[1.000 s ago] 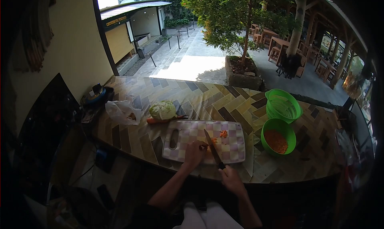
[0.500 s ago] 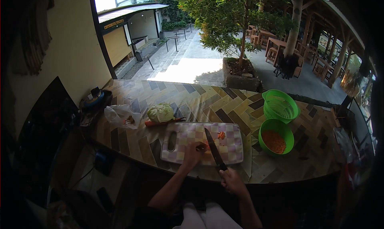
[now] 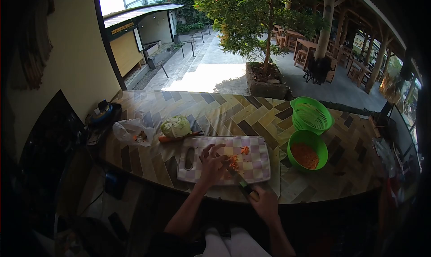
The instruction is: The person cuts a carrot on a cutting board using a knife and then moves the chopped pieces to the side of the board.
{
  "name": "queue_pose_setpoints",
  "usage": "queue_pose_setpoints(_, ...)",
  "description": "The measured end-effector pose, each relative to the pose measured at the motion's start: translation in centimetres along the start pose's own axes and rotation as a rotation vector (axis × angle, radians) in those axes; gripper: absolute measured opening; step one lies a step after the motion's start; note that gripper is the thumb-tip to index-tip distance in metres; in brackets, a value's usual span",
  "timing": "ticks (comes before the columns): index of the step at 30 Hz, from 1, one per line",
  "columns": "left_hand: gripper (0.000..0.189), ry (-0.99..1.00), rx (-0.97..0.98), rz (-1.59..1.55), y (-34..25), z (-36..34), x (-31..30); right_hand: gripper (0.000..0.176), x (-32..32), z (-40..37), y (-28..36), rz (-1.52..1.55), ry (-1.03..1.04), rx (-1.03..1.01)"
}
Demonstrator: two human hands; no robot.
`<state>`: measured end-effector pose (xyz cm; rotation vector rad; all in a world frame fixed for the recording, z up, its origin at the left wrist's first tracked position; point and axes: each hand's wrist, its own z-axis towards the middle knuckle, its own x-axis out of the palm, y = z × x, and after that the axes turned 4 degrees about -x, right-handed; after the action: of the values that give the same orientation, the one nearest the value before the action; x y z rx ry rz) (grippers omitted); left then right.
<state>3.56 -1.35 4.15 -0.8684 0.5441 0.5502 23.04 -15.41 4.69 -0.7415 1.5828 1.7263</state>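
A checkered cutting board (image 3: 258, 160) lies in front of me. My right hand (image 3: 265, 204) is closed round the handle of a knife (image 3: 240, 180), whose blade points up and left over the board. My left hand (image 3: 213, 166) is over the board's middle with its fingers spread, near the blade's tip. Chopped orange bits (image 3: 233, 161) lie just right of its fingers, and a smaller pile (image 3: 244, 150) sits farther back. Whether the left fingertips touch the blade or bits is too small to tell.
Behind the board are a cabbage (image 3: 176, 126) and a carrot (image 3: 168, 139). A plastic bag (image 3: 133, 132) lies at the left. To the right, a green bowl (image 3: 325, 154) holds orange bits, with a green strainer (image 3: 313, 115) behind it.
The knife has come down and turned further left. My left hand has opened its fingers and moved slightly up and left. More chopped orange bits show beside it.
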Motion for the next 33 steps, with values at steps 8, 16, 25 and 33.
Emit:
queue_pose_setpoints(8, 0.036, 0.272, -0.060, 0.022, 1.8, -0.1, 1.5, 0.027, -0.7, -0.4, -0.2, 0.022, 0.009, 0.036)
queue_pose_setpoints(16, 0.035, 0.277, -0.023, -0.038, 1.0, 0.5, 1.2, 0.026, -0.6, -0.7, -1.4, -0.006, -0.017, 0.030)
queue_pose_setpoints(25, 0.033, 0.302, -0.073, -0.022, 2.4, -0.1, 2.2, 0.025, -1.0, -0.7, -1.2, 0.005, -0.001, 0.011)
queue_pose_setpoints(33, 0.024, 0.170, -0.185, -0.265, 2.8, 1.2, 3.0, 0.029, -3.5, -1.2, -0.9, 0.129, 0.055, 0.054)
